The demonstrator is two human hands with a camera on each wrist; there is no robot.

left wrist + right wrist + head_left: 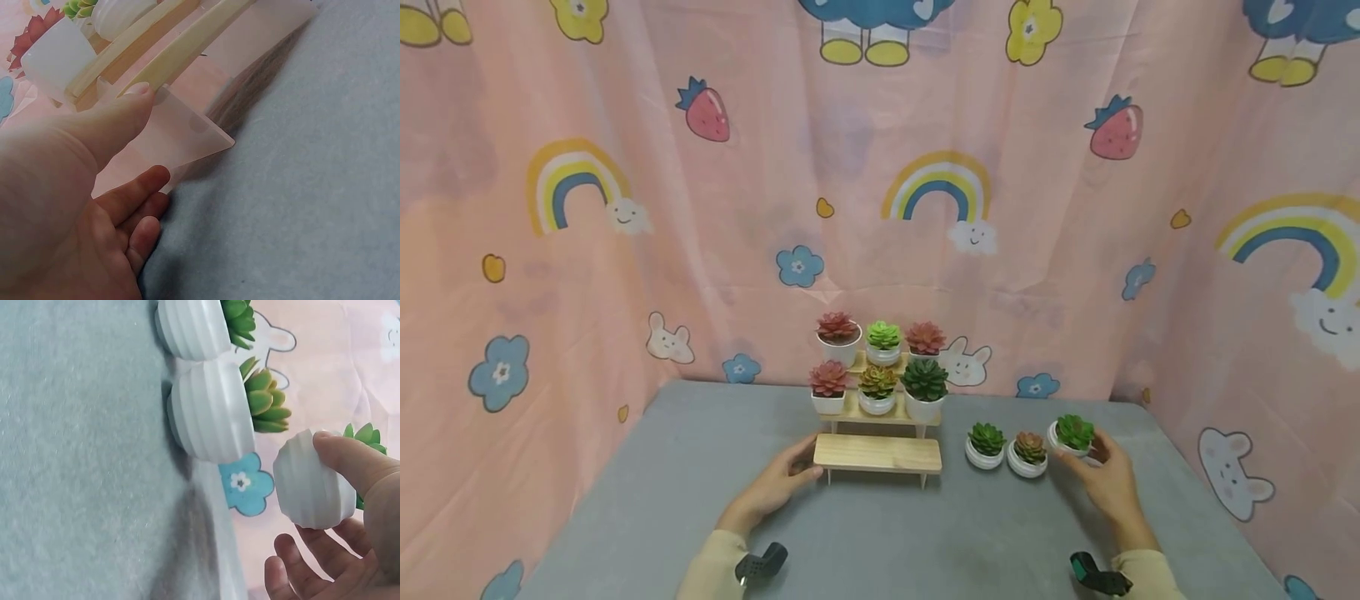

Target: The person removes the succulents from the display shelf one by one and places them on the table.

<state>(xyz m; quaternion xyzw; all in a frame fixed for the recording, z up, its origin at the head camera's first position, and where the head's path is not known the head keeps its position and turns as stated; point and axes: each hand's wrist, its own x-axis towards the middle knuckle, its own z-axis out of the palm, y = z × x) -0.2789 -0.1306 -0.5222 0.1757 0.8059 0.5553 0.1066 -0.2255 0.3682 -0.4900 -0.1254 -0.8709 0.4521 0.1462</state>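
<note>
Right wrist, fingers (324, 549) gripping pot (311, 487), green succulent (369, 435)

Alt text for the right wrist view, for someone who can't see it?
A bare right hand holds a ribbed white pot with a green succulent, clear of the grey tabletop. Two more ribbed white potted succulents stand on it.

Soft light is filling the head view. The left wrist view is looking dimmer; blurry shadows are darkening the worktop (94, 456).
</note>
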